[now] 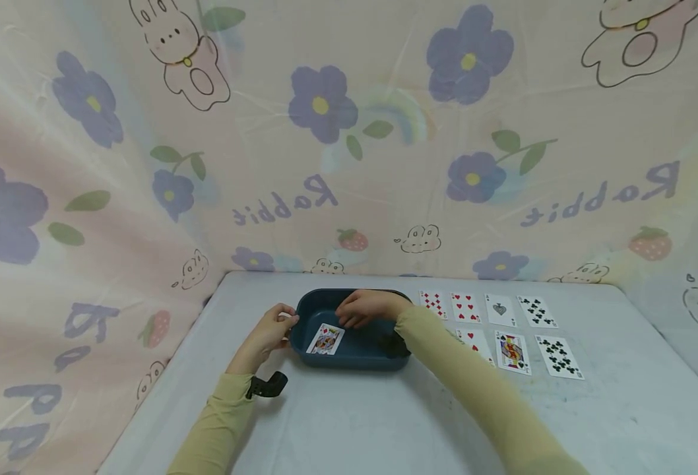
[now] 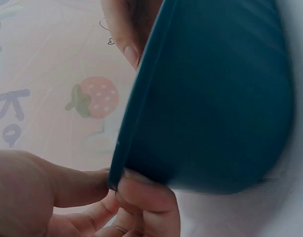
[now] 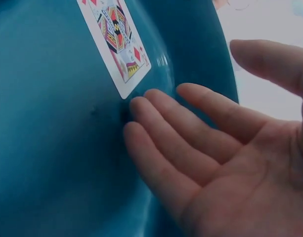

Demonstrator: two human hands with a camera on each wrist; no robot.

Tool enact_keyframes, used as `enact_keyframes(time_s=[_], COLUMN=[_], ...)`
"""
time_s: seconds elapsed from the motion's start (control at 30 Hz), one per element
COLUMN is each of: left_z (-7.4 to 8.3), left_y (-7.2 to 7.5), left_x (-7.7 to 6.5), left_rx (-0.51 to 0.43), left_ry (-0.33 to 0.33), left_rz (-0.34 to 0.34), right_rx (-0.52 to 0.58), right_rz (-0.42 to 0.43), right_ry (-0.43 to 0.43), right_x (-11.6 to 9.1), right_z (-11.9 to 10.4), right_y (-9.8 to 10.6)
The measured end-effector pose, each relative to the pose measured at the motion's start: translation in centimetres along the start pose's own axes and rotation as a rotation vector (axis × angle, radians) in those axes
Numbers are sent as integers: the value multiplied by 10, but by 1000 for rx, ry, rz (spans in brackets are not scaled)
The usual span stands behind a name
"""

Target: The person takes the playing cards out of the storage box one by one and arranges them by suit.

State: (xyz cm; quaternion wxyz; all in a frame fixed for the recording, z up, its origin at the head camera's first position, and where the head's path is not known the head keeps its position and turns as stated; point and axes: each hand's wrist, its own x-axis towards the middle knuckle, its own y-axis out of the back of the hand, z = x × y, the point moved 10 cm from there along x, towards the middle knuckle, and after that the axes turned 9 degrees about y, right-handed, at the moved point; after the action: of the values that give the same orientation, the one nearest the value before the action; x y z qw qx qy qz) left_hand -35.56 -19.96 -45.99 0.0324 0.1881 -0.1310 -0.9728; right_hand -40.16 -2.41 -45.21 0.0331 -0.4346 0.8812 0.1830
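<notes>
A dark teal plastic basin (image 1: 349, 361) stands on the white table. At its left end my left hand (image 1: 268, 331) pinches the rim; the left wrist view shows thumb and fingers on either side of the rim (image 2: 122, 143). Inside, toward the front left, lies a face card of diamonds (image 1: 326, 340), face up. My right hand (image 1: 373, 308) reaches in over the far side of the basin. In the right wrist view its fingers (image 3: 163, 165) are loosely extended, holding nothing, with the fingertips close to a corner of the card (image 3: 119, 42).
Right of the basin, face-up playing cards lie in two rows, among them an ace of spades (image 1: 500, 310), a jack (image 1: 512, 351) and a card of clubs (image 1: 559, 357). My right forearm partly covers a hearts card (image 1: 475, 343). A patterned curtain (image 1: 379, 165) hangs behind the table.
</notes>
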Motion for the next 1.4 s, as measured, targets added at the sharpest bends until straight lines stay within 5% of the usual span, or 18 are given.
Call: enact_keyframes(time_s=[0.87, 1.4], left_z=[3, 2], left_y=[-2, -3], left_x=[-1, -2], left_rx=[-8, -13], left_ry=[-11, -18], left_rz=[-18, -14], right_rx=[-12, -138], right_rz=[50, 85], right_ry=[-28, 19], right_x=[17, 13], right_z=[6, -2], right_y=[-2, 0])
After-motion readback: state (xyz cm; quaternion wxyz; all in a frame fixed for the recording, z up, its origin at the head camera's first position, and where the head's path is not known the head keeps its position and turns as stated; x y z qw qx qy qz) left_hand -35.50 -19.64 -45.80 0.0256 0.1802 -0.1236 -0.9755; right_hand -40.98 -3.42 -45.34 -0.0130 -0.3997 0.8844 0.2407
